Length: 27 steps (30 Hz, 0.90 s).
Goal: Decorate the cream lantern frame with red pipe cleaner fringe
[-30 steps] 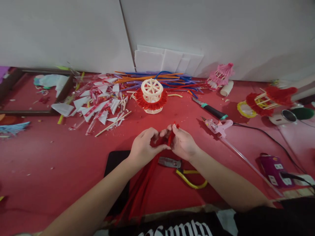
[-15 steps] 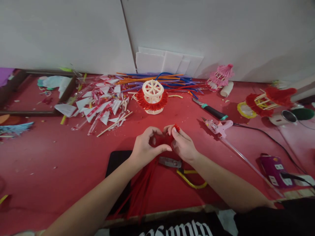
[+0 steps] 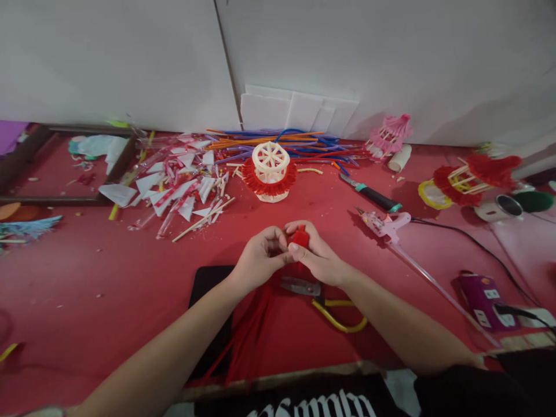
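Observation:
My right hand (image 3: 320,258) pinches a small, fuzzy red piece of bent pipe cleaner (image 3: 301,237) between thumb and fingers. Against it from the left comes my left hand (image 3: 259,258), its thumb and fingers pressed together; what lies between them is hidden. Below the hands, a bundle of red pipe cleaners (image 3: 249,336) lies partly across a black phone-like slab (image 3: 211,289). Yellow-handled pliers or cutters (image 3: 339,324) rest just under my right wrist. Beyond the hands stands a cream stick frame (image 3: 270,162) with a red fuzzy ruffle (image 3: 269,186) around it.
Plastic and paper scraps (image 3: 182,185) are heaped at the left back, with coloured pipe cleaners (image 3: 304,145) behind. To the right lie a utility knife (image 3: 373,197) and a pink glue gun (image 3: 386,226), its cord running to a purple power strip (image 3: 486,301). A red-and-yellow model (image 3: 473,176) lies farther right.
My left hand has closed its fingers and moved up against the right. My right hand has turned, bringing the red piece lower and leftward, more into view.

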{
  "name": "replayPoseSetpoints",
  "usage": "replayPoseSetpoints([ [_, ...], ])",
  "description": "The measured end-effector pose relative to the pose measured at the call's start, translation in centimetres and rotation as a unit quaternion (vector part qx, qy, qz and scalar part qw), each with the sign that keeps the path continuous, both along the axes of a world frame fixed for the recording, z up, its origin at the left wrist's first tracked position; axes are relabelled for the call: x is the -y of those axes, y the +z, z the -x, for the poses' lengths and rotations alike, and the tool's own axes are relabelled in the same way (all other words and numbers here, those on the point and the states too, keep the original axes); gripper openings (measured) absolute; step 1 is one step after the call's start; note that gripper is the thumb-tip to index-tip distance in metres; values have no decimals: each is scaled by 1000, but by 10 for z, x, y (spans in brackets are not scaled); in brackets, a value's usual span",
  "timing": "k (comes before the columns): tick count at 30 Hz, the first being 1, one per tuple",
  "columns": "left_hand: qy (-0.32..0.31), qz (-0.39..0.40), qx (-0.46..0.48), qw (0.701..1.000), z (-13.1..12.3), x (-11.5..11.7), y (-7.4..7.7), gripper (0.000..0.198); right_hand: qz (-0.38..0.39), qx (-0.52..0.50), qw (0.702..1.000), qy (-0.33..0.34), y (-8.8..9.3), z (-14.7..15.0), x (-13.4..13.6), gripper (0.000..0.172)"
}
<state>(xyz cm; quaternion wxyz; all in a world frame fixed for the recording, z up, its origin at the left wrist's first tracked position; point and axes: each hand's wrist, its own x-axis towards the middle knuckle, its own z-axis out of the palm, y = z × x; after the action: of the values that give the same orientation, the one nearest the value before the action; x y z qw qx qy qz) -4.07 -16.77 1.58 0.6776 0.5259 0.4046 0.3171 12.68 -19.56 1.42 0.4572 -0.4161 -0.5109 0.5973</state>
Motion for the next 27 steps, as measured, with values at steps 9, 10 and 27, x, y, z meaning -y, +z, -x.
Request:
replayPoseSetpoints([
  [9,12,16,-15,1000,-1,0,-1,43,69,-114,991,-24,-10,12,2,51],
  [10,10,9,-17,1000,-1,1,-1,42,50,-99,993,-43,-11,14,3,51],
  [27,12,16,40,999,0,3,3,45,-94,26,990,-103,-8,0,3,63],
])
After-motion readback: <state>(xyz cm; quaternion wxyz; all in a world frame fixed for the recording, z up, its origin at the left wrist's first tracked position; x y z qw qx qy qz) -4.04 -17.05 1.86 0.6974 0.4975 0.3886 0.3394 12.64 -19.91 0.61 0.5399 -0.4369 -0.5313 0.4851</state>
